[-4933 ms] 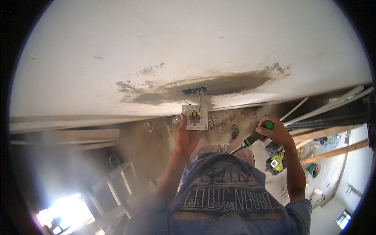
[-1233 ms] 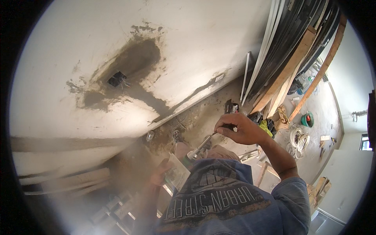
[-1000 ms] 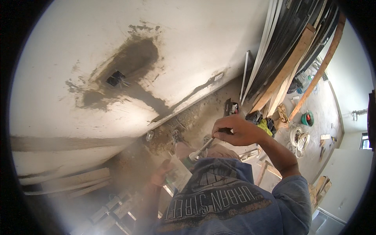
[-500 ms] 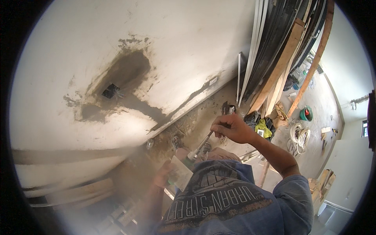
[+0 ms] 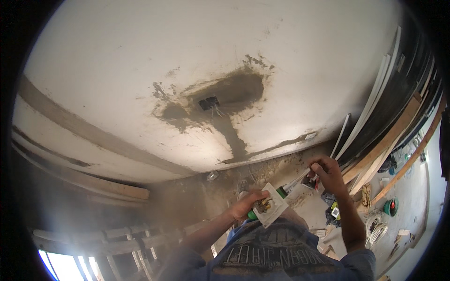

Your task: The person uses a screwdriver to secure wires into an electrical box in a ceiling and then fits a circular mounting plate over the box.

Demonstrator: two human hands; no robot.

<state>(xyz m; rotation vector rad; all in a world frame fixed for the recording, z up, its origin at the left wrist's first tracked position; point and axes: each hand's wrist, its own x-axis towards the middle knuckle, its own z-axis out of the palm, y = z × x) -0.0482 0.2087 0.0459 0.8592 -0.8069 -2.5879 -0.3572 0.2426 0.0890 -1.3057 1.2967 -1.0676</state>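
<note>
My left hand [image 5: 250,206] is closed around a white square faceplate [image 5: 274,208] with brass-coloured parts at its back. Held in the same hand is a green-handled tool [image 5: 281,192] that looks like a screwdriver; its pale shaft runs up to the right. At the far end of that shaft my right hand [image 5: 326,172] has its fingers pinched together, and what they hold is too small to make out. On the wall ahead, a dark rectangular box opening [image 5: 209,103] with thin wires [image 5: 217,111] hanging out sits in a patch of grey plaster [image 5: 241,89].
White pipes [image 5: 375,100] and long timber boards [image 5: 386,140] lean at the right. Beyond them on the floor are a green bucket [image 5: 390,207] and a coil of pale cable [image 5: 375,228]. Wooden slats [image 5: 126,244] stand at lower left. Rubble lies along the wall's foot.
My view has swung right, bringing the wall opening nearer the middle. The left hand has come up into clearer sight with the faceplate and tool; the right hand stays pinched near the shaft's end.
</note>
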